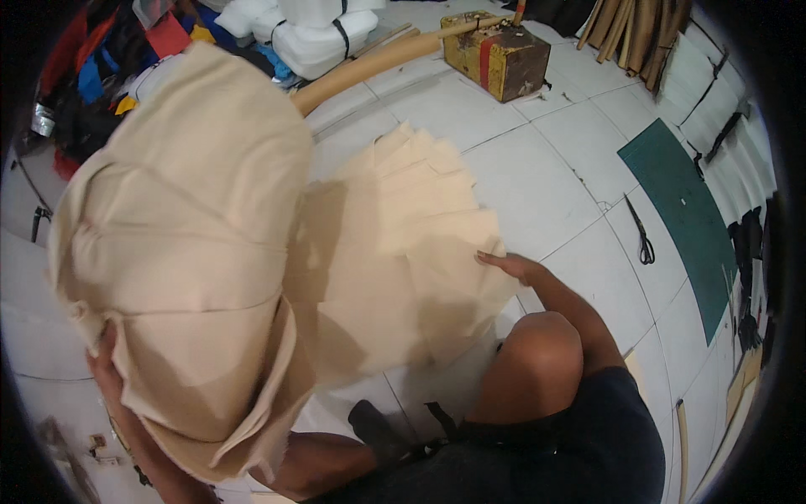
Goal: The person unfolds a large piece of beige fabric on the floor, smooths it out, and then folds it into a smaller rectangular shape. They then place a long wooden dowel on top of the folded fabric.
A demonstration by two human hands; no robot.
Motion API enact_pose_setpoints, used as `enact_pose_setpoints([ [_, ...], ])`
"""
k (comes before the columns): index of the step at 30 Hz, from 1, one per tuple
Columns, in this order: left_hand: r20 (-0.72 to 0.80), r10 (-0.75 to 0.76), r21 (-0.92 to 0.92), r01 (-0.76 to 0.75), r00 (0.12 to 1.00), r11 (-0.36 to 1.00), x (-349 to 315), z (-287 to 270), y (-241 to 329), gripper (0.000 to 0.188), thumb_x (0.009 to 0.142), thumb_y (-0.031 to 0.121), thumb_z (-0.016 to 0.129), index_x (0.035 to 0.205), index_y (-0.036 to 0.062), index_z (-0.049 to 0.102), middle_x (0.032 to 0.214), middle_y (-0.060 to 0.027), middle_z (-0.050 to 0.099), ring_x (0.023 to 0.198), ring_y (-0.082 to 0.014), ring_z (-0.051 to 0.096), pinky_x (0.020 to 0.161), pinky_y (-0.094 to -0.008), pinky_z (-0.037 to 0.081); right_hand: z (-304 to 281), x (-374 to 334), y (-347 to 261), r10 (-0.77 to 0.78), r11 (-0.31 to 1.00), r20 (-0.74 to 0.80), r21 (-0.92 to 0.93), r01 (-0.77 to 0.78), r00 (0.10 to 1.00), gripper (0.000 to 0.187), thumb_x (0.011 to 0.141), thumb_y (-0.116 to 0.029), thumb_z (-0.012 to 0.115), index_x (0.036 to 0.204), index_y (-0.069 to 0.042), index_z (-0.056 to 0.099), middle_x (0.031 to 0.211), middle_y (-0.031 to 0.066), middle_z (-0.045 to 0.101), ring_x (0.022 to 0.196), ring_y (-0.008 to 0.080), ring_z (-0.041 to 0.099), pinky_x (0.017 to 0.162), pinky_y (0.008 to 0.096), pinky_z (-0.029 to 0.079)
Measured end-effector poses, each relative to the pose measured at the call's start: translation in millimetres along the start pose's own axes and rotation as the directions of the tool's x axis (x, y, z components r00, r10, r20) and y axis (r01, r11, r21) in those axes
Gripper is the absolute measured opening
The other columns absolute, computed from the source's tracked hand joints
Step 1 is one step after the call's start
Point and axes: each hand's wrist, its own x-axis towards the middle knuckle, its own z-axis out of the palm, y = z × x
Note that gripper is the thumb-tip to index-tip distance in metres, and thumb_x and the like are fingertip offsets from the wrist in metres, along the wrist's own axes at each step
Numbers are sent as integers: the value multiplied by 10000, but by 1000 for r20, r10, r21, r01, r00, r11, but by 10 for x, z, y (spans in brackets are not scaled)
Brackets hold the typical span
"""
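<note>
A large bundle of beige fabric pieces (180,227), folded over with its layers loose along the lower edge, is raised at my left. My left hand (103,361) grips its outer edge, with most of the fingers hidden by the cloth. Beside it, more beige fabric pieces (361,277) lie fanned out in overlapping layers on the floor before me. At their right edge, my right hand (514,265) pinches the cloth, thumb on top and the other fingers mostly out of sight. The raised bundle overlaps the left side of the fanned layers.
Black scissors (642,235) lie on the white tiled floor (579,202) beside a green cutting mat (684,214). Farther off stand a worn yellow-brown box (495,57), a long tan roll (374,69) and white wrapped bundles (323,42). Colourful scraps are heaped at the far left.
</note>
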Motion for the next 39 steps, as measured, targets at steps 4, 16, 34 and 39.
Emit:
enact_pose_setpoints([
  [4, -112, -169, -90, 160, 979, 983, 245, -1027, -290, 477, 866, 262, 655, 1206, -62, 573, 1083, -135, 631, 945, -220, 606, 841, -322, 479, 29, 468, 106, -124, 805, -432, -570, -165, 893, 787, 820, -636, 547, 1097, 98, 610, 1126, 282, 622, 1072, 407, 602, 915, 456, 470],
  [16, -169, 257, 231, -216, 951, 949, 867, -232, 576, 483, 796, 281, 709, 1141, -47, 628, 1054, -146, 663, 932, -214, 616, 853, -308, 453, -591, 358, -57, -343, 922, -607, -364, 132, 717, 637, 778, -476, 644, 1034, 107, 633, 1008, 309, 647, 998, 415, 627, 874, 450, 486],
  [34, -175, -586, -238, 544, 791, 805, 1335, -2081, -2117, 663, 804, 396, 698, 1282, -28, 525, 1096, -140, 630, 932, -273, 615, 863, -340, 475, -3198, -646, 475, -370, 600, -648, -714, -361, 666, 706, 822, -539, 601, 1136, 94, 586, 1061, 310, 629, 988, 425, 626, 839, 453, 495],
  [39, -227, -703, -252, 657, 674, 711, 557, -2549, -3237, 783, 797, 533, 653, 1340, 1, 470, 1188, -152, 583, 1031, -291, 577, 928, -380, 439, -2520, -481, 675, -260, 676, -851, -498, -543, 457, 803, 839, -636, 550, 1349, -24, 451, 1216, 301, 558, 1115, 448, 565, 917, 504, 469],
])
